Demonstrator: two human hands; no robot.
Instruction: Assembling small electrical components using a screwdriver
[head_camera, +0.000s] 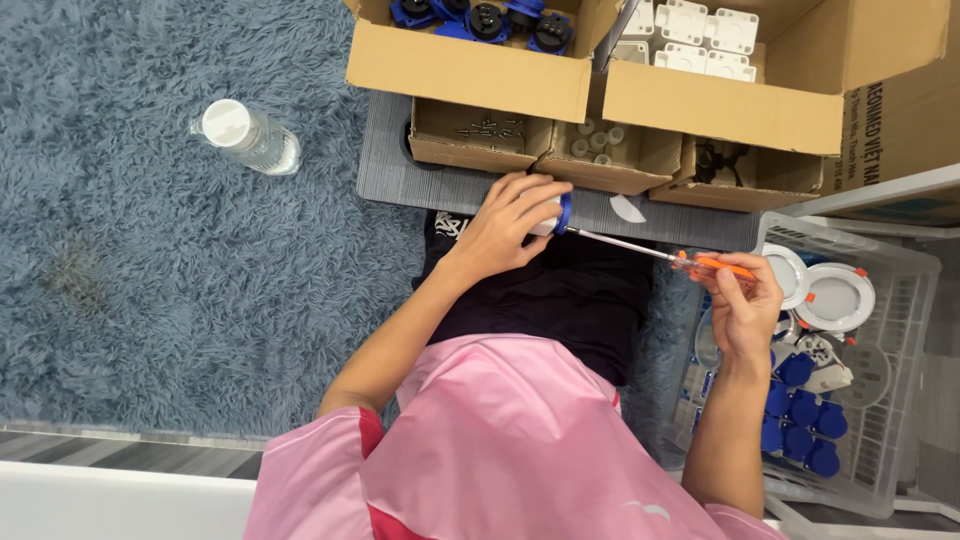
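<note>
My left hand is closed around a small white part with a blue ring, held over my lap just in front of a grey board. My right hand grips the orange handle of a screwdriver. Its thin metal shaft runs left, and the tip meets the blue-ringed part.
Open cardboard boxes hold blue parts, white square parts, screws and small white caps. A white plastic crate at right holds round white parts and several blue pieces. A clear water bottle lies on the blue-grey shag rug.
</note>
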